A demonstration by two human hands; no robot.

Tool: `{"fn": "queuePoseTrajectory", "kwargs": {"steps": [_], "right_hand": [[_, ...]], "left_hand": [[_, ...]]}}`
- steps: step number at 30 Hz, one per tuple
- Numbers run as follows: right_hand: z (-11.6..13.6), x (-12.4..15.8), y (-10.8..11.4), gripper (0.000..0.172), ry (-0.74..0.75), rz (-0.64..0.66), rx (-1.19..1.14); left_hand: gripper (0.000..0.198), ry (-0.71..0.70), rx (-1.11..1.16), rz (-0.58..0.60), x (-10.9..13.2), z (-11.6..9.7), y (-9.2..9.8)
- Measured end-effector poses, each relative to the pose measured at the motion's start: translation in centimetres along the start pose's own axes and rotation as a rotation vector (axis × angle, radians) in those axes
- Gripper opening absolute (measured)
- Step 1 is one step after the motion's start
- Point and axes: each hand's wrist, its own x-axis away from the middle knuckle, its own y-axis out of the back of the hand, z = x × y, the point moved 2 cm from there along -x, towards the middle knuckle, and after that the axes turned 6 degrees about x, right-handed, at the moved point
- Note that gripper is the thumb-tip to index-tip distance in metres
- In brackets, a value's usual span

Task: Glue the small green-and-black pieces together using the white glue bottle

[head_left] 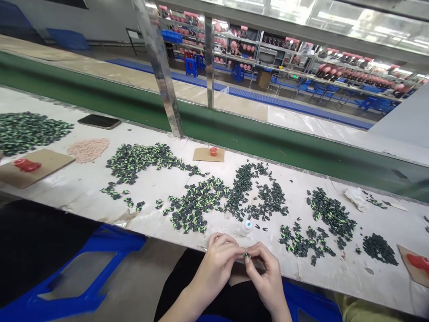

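My left hand [219, 259] and my right hand [267, 273] meet at the front edge of the white worktable [234, 243]. Pinched between the fingertips of both is a small dark part with bright green bits [247, 255]; its exact kind is too small to make out. Just beyond my fingers stands a small white bottle [246, 227] with a blue spot on top. A heap of dark-and-green parts [191, 205] lies to the left of the bottle. Behind it are scattered small dark pieces [246, 183].
More part heaps lie left [140, 158] and right [330, 212]. Red cups of material sit on cardboard pieces, one [213, 151] at the back. A phone [99, 121] and pink pieces [89, 150] are farther left. A metal post [164, 76] rises behind; blue stools [100, 250] stand below.
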Motion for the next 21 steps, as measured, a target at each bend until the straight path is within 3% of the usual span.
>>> {"fn": "queuePoseTrajectory", "kwargs": {"steps": [3,5,9,12,14,18,21], "right_hand": [[-0.8,0.6,1.5,0.016,-0.020,-0.006,0.117],[-1.7,0.7,3.5,0.017,-0.019,-0.113,0.231],[-3.3,0.3,8.6,0.030,-0.159,-0.500,0.533],[-3.5,-0.6,10.2,0.050,-0.198,-0.653,0.736],[-3.3,-1.1,9.4,0.058,-0.122,-0.640,0.782],[-3.4,-2.0,4.8,0.056,0.115,-0.338,0.702],[-3.7,-2.4,1.4,0.053,0.180,-0.233,0.664]], "left_hand": [[0.025,0.033,-0.018,0.058,0.1,0.3,0.1],[0.025,0.059,-0.070,0.031,0.2,1.0,0.9],[0.023,0.078,-0.257,-0.181,-0.2,3.4,3.8],[0.022,0.062,-0.354,-0.310,-1.6,5.0,5.4],[0.024,0.050,-0.386,-0.312,-3.0,5.7,5.5],[0.033,0.030,-0.485,-0.176,-5.6,6.6,4.6],[0.035,0.035,-0.582,-0.075,-6.4,6.9,4.0]]}}
